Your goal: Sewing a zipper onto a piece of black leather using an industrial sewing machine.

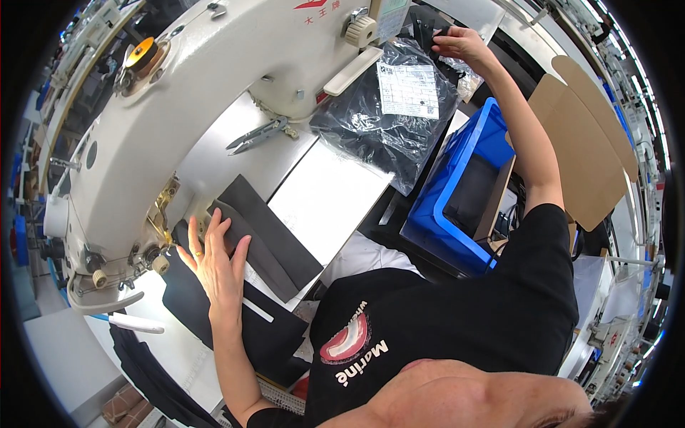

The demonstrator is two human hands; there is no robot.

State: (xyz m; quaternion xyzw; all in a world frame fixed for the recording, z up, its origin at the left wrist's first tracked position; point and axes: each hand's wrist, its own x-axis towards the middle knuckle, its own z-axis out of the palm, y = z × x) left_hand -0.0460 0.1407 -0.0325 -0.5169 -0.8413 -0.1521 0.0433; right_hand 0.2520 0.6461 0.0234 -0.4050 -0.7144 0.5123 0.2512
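Observation:
My left hand (217, 267) lies with its fingers spread over dark grey fabric, close to the needle area of a white sewing machine (171, 93). Under and beside it are a folded dark fabric panel (267, 239) and a larger dark piece (275, 332) with a narrow white strip (257, 309) on it. Far to the right, my right hand (464, 46) reaches out, its fingers closed on a piece of black material (426, 36) next to a clear plastic bag (357, 118). Dark contents show through that bag, and a white paper label (408, 90) lies on it.
Thread snips (258, 135) rest on the machine bed. A blue plastic bin (442, 207) stands at the right, beside an open cardboard box (571, 135). More dark fabric (153, 371) hangs at the lower left. An orange thread bobbin (143, 53) sits on the machine.

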